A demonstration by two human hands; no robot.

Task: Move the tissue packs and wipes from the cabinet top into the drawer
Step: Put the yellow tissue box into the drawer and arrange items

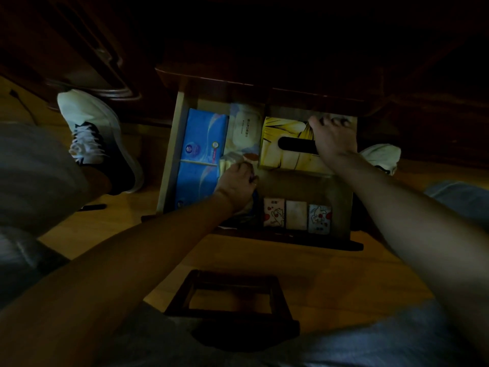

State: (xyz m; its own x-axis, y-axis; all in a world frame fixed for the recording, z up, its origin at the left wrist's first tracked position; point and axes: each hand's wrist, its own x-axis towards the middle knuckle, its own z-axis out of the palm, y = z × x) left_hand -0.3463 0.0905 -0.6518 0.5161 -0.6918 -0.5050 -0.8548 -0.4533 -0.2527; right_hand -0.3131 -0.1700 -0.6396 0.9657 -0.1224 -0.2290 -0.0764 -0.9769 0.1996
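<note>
open drawer, both hands inside, yellow tissue box

No words can be read here; the pale soft wipes pack with a flap lid, far in the open wooden drawer, has a line of small dark marks, too tiny and blurry to read; the long blue tissue pack at the left has round logos, also too blurry.
</note>
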